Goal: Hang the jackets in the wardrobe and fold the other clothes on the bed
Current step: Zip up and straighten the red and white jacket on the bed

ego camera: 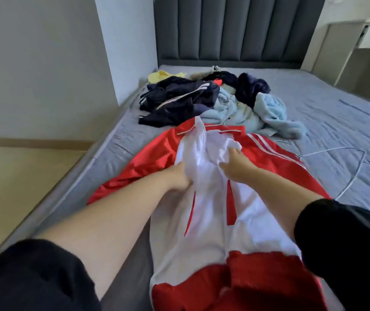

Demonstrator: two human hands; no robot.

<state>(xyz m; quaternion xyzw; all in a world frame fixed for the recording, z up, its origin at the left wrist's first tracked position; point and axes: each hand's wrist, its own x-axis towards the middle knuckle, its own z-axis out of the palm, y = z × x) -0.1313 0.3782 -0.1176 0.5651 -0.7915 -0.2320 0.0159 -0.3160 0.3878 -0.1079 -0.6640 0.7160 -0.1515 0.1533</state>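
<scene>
With the jacket [204, 216] flat on the bed [336, 104], left hand [179, 178] clutching its white front and right hand [233, 163] seemingly pinching it nearer the collar, spread the front wide before reaching for the hanger [358, 170] beside it, leaving the pile [179, 97] beyond.

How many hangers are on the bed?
1: a white wire hanger on the grey sheet, right of the red and white jacket. Others may be hidden under the clothes pile.
</scene>
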